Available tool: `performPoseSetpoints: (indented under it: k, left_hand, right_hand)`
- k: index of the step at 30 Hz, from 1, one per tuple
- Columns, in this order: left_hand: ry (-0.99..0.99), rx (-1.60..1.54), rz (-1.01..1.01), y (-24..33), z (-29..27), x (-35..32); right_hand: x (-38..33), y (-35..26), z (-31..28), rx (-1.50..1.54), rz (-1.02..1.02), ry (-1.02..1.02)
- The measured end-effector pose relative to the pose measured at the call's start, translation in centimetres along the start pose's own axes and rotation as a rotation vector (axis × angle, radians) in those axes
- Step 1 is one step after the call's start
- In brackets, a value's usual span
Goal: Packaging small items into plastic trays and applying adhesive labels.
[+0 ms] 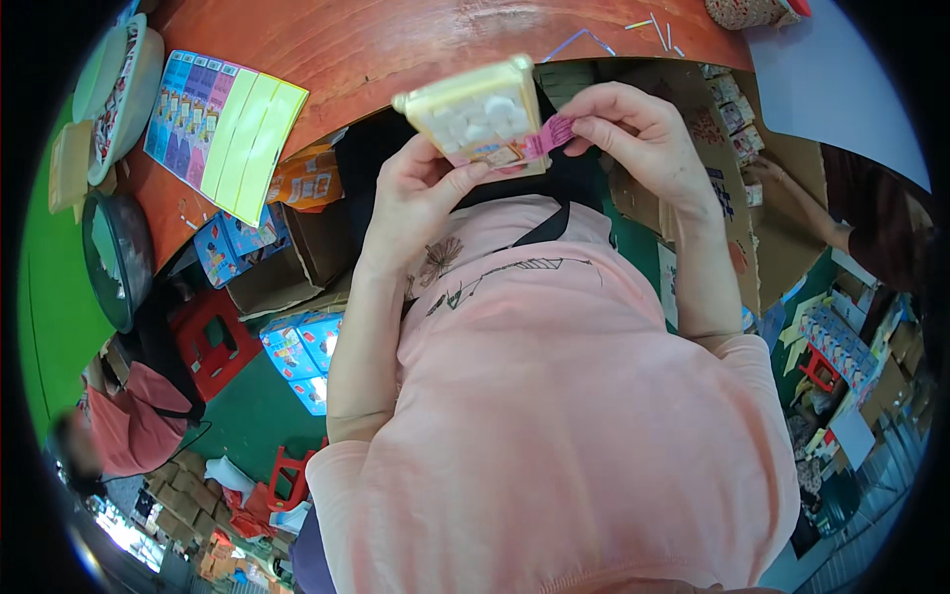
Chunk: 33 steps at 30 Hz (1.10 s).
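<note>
Two hands, one cream box (pixel 465 94) between them, carried in the air just off the near edge of the worktop (pixel 396 35), above the lap. Box tilted; its upper rim climbs from left to right. White rounded pieces (pixel 485 121) fill much of the visible face; exact kind too blurred to tell.

Left hand (pixel 411 203): fingers clamped on the box at its lower left corner, thumb across the near face, other fingers mostly hidden behind.

Right hand (pixel 638 139): thumb and forefinger together on the outer end of a pink slotted strip (pixel 554 136). Whether the strip is fixed to the box or merely touching it, cannot tell.

Key relation: strip sits at the box's lower right, its long axis slanting up and rightward from the box face to the right fingertips. Right hand is nearer to it, already in contact; left hand is across the box, on the opposite side. Judgement: strip direction against box face is what governs the next adjustment, with the left hand serving as the anchor.

Surroundings: a printed sheet (pixel 223 134) overhangs the worktop's near edge toward the left; thin sticks (pixel 661 35) lie toward the right end.
</note>
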State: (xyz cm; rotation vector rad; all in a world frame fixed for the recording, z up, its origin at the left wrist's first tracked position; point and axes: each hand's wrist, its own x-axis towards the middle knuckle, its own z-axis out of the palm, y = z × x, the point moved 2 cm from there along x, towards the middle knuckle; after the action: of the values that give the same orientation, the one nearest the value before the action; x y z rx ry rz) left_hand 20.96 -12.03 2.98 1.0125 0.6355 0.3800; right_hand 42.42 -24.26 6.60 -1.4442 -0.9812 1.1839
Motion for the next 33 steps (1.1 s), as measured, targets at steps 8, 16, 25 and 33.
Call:
performPoseSetpoints:
  k: [8, 16, 25, 33]
  left_hand:
    - [-0.134, 0.804, 0.777, 3.4, 1.0, -1.0]
    - [-0.185, 0.872, 0.834, 1.8, 2.1, -1.5]
    - [-0.06, 0.853, 1.032, 1.5, 2.7, -1.5]
    - [-0.101, 0.955, 1.069, 2.2, 3.8, -1.0]
  right_hand:
    - [0.4, -2.1, -1.3, -0.155, -0.364, -0.178]
    - [1.5, -2.6, -0.2, -0.298, -0.339, -0.339]
    - [1.5, -2.2, 2.4, -0.042, 0.028, -0.306]
    - [3.0, -1.4, 2.4, -0.245, -0.149, -0.273]
